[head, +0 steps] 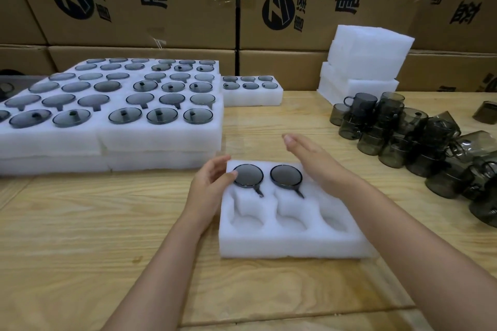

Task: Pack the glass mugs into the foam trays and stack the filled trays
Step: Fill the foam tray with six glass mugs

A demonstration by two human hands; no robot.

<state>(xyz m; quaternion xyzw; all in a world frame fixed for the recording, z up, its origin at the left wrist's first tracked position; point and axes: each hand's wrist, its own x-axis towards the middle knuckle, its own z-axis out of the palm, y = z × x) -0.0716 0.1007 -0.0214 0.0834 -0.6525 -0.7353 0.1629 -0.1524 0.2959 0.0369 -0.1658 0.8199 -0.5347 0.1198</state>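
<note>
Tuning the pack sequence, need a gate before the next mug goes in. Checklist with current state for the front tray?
1. Far row of front tray: far-left mug and middle mug sit down in their pockets, ok.
2. Near-row pockets: all three empty, ok.
3. Far-right pocket: hidden under right hand, cannot tell.
4. Right hand free to fetch: open, holds nothing, ok.
5. Left hand: thumb touches far-left mug's rim, not gripping, ok.
6. Loose mugs piled to the right: supply there, ok.

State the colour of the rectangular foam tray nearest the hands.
White; the rectangular foam tray shows best in the head view.
</note>
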